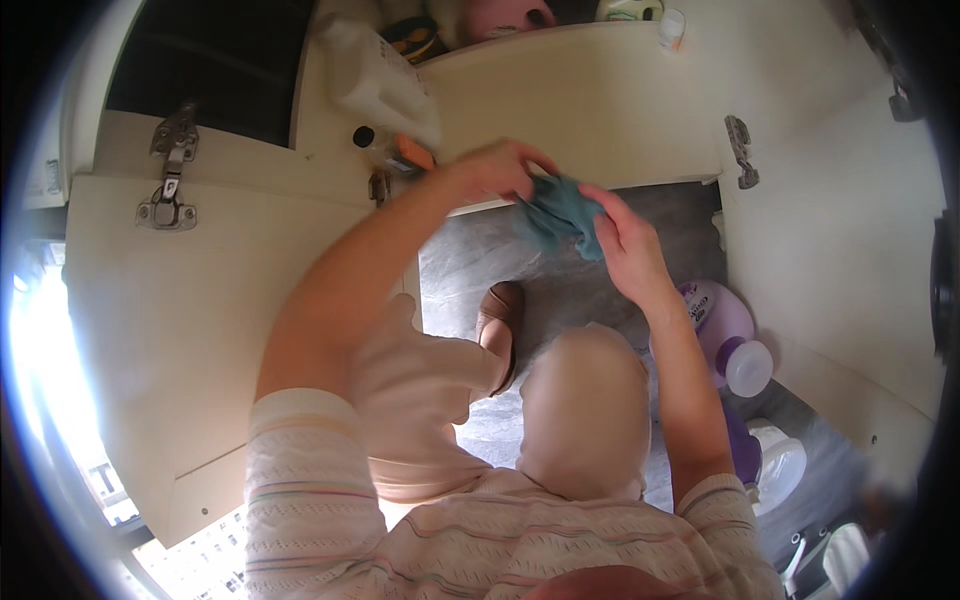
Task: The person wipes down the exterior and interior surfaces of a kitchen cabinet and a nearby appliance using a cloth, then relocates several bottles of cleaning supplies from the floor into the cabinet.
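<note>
A crumpled teal cloth [564,212] hangs between my two hands, above the grey floor at the cabinet's front edge. My left hand [510,171] grips its upper left part with bent fingers. At its right side, my right hand [628,244] pinches the cloth between thumb and fingers. Both hands and the cloth's lower left part are somewhat blurred. Left of my left hand, a clear bottle with a black cap and orange label [394,150] lies beside a large white plastic jug [382,79].
Open cabinet doors [225,300] [832,247] with metal hinges stand on both sides. Purple plastic bottles [724,319] stand on the floor at right. A pink container [506,16] and a small white bottle [672,28] are inside the cabinet. My knees and a brown shoe [501,307] are below.
</note>
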The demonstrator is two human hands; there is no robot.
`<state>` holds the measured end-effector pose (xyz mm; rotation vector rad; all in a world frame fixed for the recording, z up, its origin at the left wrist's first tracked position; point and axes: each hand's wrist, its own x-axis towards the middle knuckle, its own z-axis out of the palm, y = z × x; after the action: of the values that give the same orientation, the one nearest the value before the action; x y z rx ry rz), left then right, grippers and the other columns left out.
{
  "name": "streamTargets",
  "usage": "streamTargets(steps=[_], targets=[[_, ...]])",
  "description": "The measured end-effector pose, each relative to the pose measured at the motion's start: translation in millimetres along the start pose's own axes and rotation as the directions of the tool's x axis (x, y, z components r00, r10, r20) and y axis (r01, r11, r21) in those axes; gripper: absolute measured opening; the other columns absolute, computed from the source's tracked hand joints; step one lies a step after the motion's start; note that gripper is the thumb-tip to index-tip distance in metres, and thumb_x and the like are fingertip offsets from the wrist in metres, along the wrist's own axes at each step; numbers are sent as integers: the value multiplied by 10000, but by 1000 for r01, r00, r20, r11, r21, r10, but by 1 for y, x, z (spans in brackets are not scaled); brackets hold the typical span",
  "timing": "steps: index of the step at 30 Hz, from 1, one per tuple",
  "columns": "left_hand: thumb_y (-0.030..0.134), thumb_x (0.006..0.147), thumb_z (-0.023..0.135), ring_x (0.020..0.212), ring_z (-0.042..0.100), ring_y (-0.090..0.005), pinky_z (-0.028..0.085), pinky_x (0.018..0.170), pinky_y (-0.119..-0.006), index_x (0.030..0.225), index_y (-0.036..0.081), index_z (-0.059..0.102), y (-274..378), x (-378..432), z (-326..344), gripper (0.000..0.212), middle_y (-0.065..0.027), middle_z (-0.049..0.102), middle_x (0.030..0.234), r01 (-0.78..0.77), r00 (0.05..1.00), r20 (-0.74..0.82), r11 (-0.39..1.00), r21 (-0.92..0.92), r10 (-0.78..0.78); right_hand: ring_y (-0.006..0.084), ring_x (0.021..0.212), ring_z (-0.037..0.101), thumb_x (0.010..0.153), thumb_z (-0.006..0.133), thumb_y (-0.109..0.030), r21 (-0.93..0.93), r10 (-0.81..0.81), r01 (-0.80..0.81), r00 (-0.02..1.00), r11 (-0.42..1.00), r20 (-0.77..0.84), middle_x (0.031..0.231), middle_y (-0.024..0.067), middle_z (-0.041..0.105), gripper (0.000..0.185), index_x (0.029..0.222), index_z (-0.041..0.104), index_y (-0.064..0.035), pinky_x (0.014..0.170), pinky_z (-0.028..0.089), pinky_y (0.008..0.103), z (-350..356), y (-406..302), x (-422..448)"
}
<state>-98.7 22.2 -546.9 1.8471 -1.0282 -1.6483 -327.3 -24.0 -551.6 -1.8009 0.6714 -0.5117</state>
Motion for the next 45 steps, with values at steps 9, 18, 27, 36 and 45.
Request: streamTargets(steps=[9,18,27,36,45], targets=[[20,618,584,716,571,-168,468,628,-271,1096,87,609,0,4,-98,483,-67,579,813,-102,785,-566,953,285,253,322,774,603,795,536,-102,-241,20,-51,991,969,-130,889,172,624,359,1154,534,-98,720,475,386,3,2,81],[169,674,626,1059,522,-282,457,875,-364,1164,180,576,-56,100,-65,493,-137,549,1117,390,746,-647,685,616,157,281,1022,552,779,570,-122,-696,435,-130,855,706,282,1080,88,566,347,1121,520,-144,795,422,488,48,40,53],[173,747,601,1186,416,-303,372,952,-429,1055,163,652,-48,110,-137,313,-119,526,1190,692,487,-804,411,594,341,237,1229,378,765,620,-161,-682,-91,66,996,728,-1,1250,28,485,442,1189,494,-144,909,328,516,69,94,46],[185,806,506,1013,579,-322,465,827,-432,1000,22,653,-34,132,-210,293,-154,604,1095,669,740,-672,110,735,-6,219,1324,233,776,599,-155,-694,-38,70,997,716,60,1381,30,340,471,1227,464,-134,958,232,632,81,126,50],[193,810,505,850,608,-348,480,749,-403,977,-43,612,-4,133,-250,308,-207,629,956,716,646,-762,309,627,48,211,1340,204,822,510,-105,-698,-13,54,998,714,64,1406,31,314,436,1253,448,-135,953,237,627,80,130,49]])
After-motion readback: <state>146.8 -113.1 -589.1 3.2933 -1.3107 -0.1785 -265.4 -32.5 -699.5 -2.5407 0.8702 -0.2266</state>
